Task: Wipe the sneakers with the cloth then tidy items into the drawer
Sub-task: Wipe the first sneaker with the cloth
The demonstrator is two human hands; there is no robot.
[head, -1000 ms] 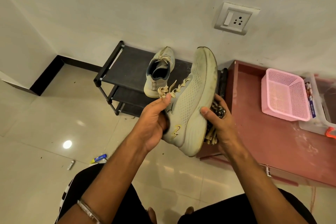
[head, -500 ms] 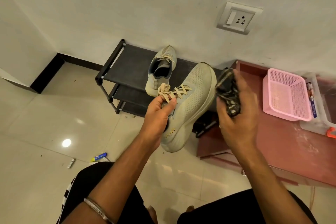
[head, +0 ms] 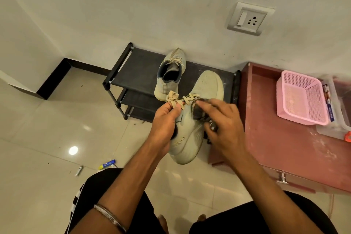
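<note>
A pale grey-green sneaker is held in the air in front of me, toe pointing away. My left hand grips it at the opening, thumb on the beige laces. My right hand holds a dark patterned cloth and presses it onto the sneaker's upper beside the laces. The second sneaker stands on top of the black shoe rack, toe toward the wall. A red-brown cabinet with a drawer handle stands at the right.
A pink mesh basket and a clear plastic box sit on the cabinet top. A small tube and a little stick lie on the tiled floor at left. A wall socket is above.
The sneaker turned from sole-up to upper facing me. My right hand lifted the cloth from beneath the shoe, then brought it down onto the upper near the laces.
</note>
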